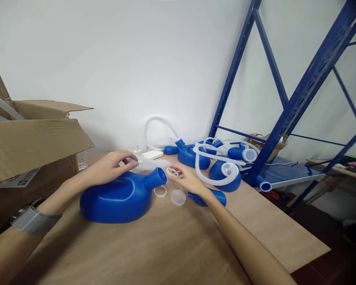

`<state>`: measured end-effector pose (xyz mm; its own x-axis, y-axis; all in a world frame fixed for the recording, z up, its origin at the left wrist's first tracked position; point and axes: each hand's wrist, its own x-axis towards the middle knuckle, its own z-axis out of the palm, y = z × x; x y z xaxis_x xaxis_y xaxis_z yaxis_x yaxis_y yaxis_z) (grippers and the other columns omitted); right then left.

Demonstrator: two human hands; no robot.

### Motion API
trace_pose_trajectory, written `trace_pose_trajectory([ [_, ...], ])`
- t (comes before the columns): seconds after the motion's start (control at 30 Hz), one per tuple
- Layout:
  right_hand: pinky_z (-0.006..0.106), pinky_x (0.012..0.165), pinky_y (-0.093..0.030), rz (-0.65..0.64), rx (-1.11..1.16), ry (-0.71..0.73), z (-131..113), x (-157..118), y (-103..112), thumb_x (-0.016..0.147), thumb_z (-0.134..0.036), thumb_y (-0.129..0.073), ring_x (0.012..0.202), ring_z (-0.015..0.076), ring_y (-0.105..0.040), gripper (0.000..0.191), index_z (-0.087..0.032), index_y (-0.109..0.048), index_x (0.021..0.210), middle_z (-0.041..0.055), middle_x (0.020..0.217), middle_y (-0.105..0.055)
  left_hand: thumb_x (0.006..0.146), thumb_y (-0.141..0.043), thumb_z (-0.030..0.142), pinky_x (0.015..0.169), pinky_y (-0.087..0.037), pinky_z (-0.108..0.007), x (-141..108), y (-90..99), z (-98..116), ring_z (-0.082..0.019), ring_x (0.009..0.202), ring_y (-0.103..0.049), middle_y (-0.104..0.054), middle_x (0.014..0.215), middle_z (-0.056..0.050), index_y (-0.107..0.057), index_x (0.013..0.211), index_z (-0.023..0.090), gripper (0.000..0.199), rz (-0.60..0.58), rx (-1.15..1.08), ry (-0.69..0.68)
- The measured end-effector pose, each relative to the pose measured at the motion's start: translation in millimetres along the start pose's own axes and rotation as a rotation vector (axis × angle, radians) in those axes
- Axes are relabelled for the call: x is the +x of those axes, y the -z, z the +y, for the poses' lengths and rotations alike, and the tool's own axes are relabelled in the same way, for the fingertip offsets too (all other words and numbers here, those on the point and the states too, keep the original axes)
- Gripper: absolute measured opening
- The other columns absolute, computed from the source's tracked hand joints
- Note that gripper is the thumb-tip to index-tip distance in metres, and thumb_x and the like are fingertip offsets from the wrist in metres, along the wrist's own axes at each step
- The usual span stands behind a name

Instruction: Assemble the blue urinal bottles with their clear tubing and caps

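Observation:
A blue plastic bottle lies in front of me, its open neck pointing up and right. Over its top is my left hand, thumb and fingers around the end of something small and clear; a translucent tube runs beyond it. My right hand pinches a white ring just right of the bottle's neck. Below it on the table lie another white ring, a translucent round cap and a blue cylindrical piece, partly behind my right wrist.
An open cardboard box stands at the left. Several blue bottles with white tubes crowd the back right. A power strip lies near the wall. A blue metal rack rises at the right, past the table.

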<state>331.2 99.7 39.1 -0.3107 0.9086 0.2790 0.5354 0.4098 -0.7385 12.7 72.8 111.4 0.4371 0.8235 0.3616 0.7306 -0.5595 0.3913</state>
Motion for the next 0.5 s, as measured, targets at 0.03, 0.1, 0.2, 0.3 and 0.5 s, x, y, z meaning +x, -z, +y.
trace_pose_trajectory([
  [0.03,0.053,0.106,-0.052,-0.025,-0.086,0.003,3.7,-0.7,0.9,0.087,-0.048,-0.076,0.119,0.0323,-0.068,0.055,-0.02,-0.067,0.134,0.0136,0.135,-0.069,0.096,-0.044,0.068,0.079,-0.056,-0.033,0.2,0.4,0.0,-0.024,0.091,-0.07,-0.076,0.105,-0.006,-0.072,0.108,0.022,0.055,0.037,-0.017,0.011],
  [0.1,0.054,0.11,-0.05,-0.112,-0.186,0.065,9.9,-2.4,0.2,0.085,-0.047,-0.079,0.126,0.0336,-0.065,0.057,-0.022,-0.067,0.135,0.0118,0.138,-0.069,0.095,-0.046,0.069,0.078,-0.058,-0.033,0.4,1.1,0.7,-0.025,0.094,-0.07,-0.075,0.111,-0.008,-0.072,0.109,0.022,0.055,0.104,-0.039,0.017],
  [0.2,0.056,0.113,-0.047,-0.233,-0.246,0.156,14.4,-4.5,-3.5,0.083,-0.045,-0.081,0.131,0.0351,-0.062,0.061,-0.022,-0.066,0.138,0.0122,0.141,-0.067,0.093,-0.049,0.069,0.081,-0.061,-0.035,-0.1,2.7,4.3,-0.027,0.103,-0.07,-0.071,0.128,-0.009,-0.072,0.117,0.022,0.057,0.177,-0.046,0.009],
  [0.3,0.058,0.112,-0.048,-0.229,-0.238,0.127,12.1,-5.4,-2.0,0.083,-0.05,-0.08,0.132,0.0363,-0.062,0.065,-0.022,-0.065,0.14,0.0137,0.142,-0.067,0.093,-0.05,0.069,0.083,-0.063,-0.037,-1.5,5.0,10.4,-0.029,0.108,-0.069,-0.067,0.139,-0.009,-0.071,0.124,0.023,0.059,0.24,-0.045,0.026],
  [0.5,0.053,0.115,-0.047,-0.132,-0.109,0.121,-1.8,-8.3,32.8,0.096,-0.054,-0.065,0.135,0.0297,-0.061,0.054,-0.028,-0.062,0.143,0.0082,0.15,-0.062,0.093,-0.051,0.067,0.081,-0.063,-0.036,-2.1,6.7,15.9,-0.028,0.109,-0.069,-0.066,0.14,-0.009,-0.07,0.124,0.023,0.057,0.274,-0.049,0.008],
])
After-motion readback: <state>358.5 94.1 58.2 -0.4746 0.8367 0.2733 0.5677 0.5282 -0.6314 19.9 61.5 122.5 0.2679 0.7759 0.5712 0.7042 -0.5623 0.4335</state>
